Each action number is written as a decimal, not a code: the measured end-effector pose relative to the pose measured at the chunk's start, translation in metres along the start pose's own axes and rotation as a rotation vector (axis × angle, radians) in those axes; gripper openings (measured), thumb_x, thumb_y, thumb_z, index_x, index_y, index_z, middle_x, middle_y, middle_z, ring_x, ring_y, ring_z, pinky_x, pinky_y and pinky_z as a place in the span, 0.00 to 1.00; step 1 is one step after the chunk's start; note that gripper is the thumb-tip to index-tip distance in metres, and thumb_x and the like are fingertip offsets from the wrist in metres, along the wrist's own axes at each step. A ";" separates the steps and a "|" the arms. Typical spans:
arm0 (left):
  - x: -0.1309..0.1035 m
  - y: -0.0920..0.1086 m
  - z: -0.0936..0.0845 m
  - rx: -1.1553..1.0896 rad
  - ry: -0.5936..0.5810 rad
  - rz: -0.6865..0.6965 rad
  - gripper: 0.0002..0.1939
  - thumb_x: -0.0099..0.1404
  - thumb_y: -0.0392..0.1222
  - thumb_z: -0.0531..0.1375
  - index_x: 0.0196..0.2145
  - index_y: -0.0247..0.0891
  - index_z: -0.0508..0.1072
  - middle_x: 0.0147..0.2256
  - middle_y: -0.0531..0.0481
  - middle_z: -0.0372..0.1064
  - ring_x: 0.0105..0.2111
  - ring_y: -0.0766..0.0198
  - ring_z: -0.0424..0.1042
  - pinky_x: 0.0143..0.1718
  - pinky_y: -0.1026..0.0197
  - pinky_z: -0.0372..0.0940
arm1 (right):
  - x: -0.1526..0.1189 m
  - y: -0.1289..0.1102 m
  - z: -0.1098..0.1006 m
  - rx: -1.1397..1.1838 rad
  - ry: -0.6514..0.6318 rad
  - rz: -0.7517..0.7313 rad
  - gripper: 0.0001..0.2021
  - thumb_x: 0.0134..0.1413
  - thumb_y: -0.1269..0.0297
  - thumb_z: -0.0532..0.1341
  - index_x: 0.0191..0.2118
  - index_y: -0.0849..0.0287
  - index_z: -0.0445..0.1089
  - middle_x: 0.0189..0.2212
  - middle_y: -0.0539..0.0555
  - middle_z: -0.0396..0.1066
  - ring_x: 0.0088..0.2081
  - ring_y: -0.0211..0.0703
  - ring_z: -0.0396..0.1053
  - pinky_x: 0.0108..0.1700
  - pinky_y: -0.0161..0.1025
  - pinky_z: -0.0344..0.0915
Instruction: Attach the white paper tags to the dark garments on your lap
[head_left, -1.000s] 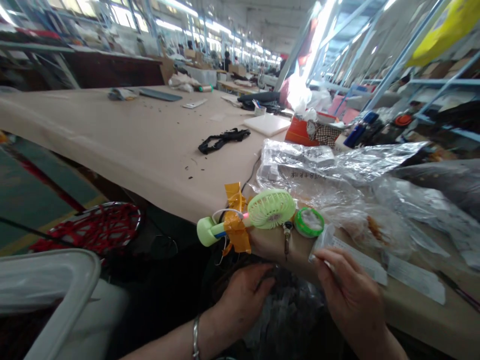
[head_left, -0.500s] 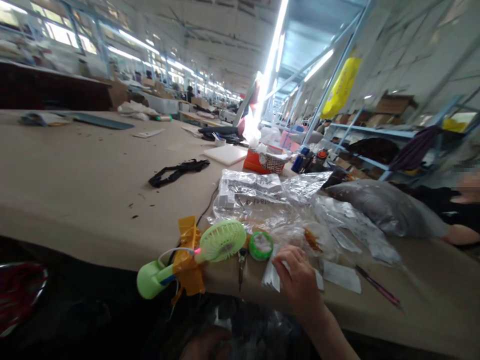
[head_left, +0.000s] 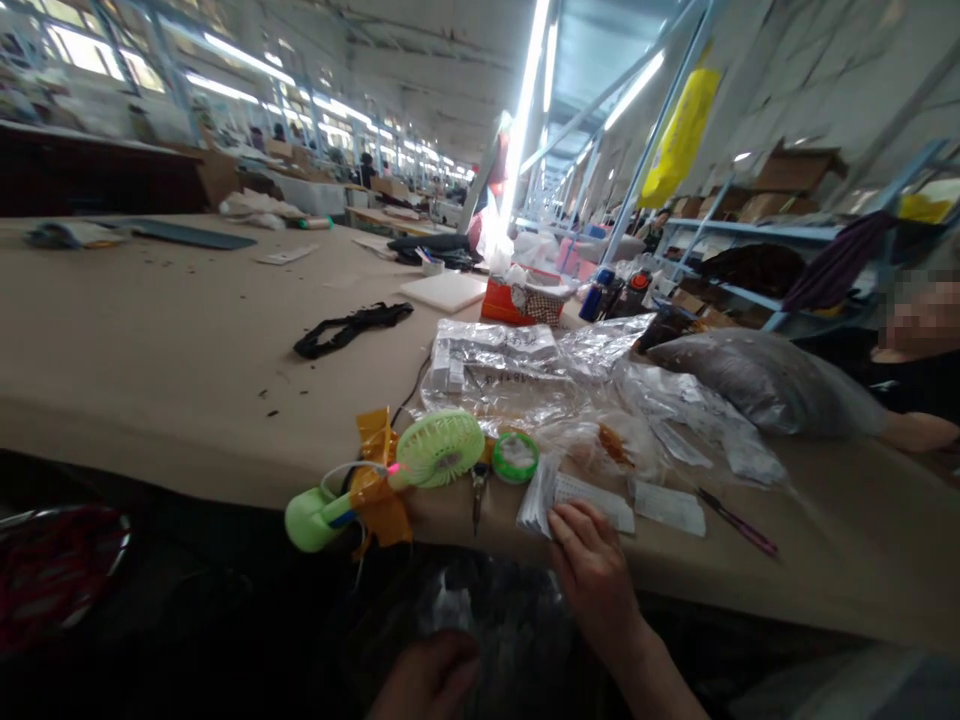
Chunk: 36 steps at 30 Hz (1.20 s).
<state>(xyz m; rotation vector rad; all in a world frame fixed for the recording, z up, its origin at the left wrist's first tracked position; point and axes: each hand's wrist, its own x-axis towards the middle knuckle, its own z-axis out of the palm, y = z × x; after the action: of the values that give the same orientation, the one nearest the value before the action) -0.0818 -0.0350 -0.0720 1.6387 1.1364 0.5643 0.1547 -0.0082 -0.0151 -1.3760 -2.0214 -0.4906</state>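
My right hand (head_left: pixel 592 570) is at the table's front edge, its fingers closed over the near edge of the printed paper slips. One printed slip (head_left: pixel 600 503) extends to the right of the fingertips, and a stack of white slips (head_left: pixel 534 500) lies just left. Low in the view, my left hand (head_left: pixel 431 675) is dark and partly cut off. Its fingers look curled beside a clear plastic bag (head_left: pixel 454 605) below the table edge; what it holds, if anything, is hidden. Another paper slip (head_left: pixel 670 506) lies farther right.
A green handheld fan (head_left: pixel 441 448) is taped at the edge, beside a green tape roll (head_left: pixel 515 457) and a pointed tool (head_left: pixel 478 500). Clear plastic bags (head_left: pixel 510 375) lie behind. Dark pink-handled tweezers (head_left: pixel 739 522) lie right. A person's arm (head_left: pixel 919 430) rests beside a stuffed grey bag (head_left: pixel 757 385).
My right hand has moved toward me off the stack's top, baring more of the slips. My left hand has risen further into view. The camera view has tilted slightly.
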 end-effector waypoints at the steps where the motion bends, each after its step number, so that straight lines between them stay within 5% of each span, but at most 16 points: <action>1: -0.002 0.008 0.000 0.005 -0.004 -0.025 0.12 0.60 0.42 0.55 0.33 0.39 0.78 0.32 0.49 0.77 0.36 0.58 0.74 0.39 0.62 0.65 | 0.000 0.000 -0.001 0.009 0.010 0.008 0.13 0.59 0.72 0.57 0.48 0.59 0.71 0.43 0.57 0.74 0.50 0.51 0.67 0.52 0.51 0.67; 13: 0.007 0.053 0.007 -0.220 -0.040 -0.089 0.09 0.58 0.37 0.56 0.30 0.35 0.76 0.28 0.52 0.73 0.32 0.64 0.68 0.36 0.64 0.61 | -0.005 0.007 -0.003 0.213 0.084 0.108 0.07 0.58 0.72 0.58 0.37 0.57 0.73 0.36 0.54 0.73 0.45 0.46 0.68 0.48 0.47 0.69; 16: 0.018 0.072 0.014 -0.503 -0.073 -0.149 0.09 0.58 0.42 0.59 0.32 0.34 0.75 0.27 0.52 0.70 0.28 0.66 0.67 0.33 0.63 0.61 | -0.008 0.001 -0.010 0.223 0.100 0.094 0.06 0.57 0.72 0.59 0.36 0.56 0.73 0.35 0.54 0.72 0.46 0.46 0.68 0.48 0.48 0.69; 22: 0.037 0.101 0.031 -1.185 -0.150 -0.285 0.24 0.54 0.57 0.65 0.37 0.32 0.72 0.31 0.49 0.69 0.27 0.69 0.68 0.32 0.63 0.63 | -0.033 -0.020 -0.023 0.192 0.032 0.021 0.06 0.56 0.71 0.60 0.36 0.54 0.73 0.38 0.53 0.73 0.48 0.49 0.67 0.52 0.53 0.66; 36: 0.056 0.116 0.039 -1.284 -0.037 -0.225 0.20 0.51 0.49 0.69 0.34 0.31 0.72 0.31 0.48 0.69 0.30 0.68 0.68 0.35 0.64 0.61 | -0.010 -0.007 -0.010 0.183 0.085 0.078 0.06 0.58 0.70 0.58 0.35 0.56 0.73 0.35 0.53 0.74 0.46 0.47 0.68 0.51 0.50 0.63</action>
<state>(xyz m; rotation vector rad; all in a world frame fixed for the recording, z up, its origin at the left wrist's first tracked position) 0.0211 -0.0085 0.0105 0.4036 0.6281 0.8506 0.1540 -0.0234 -0.0142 -1.2959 -1.8863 -0.3156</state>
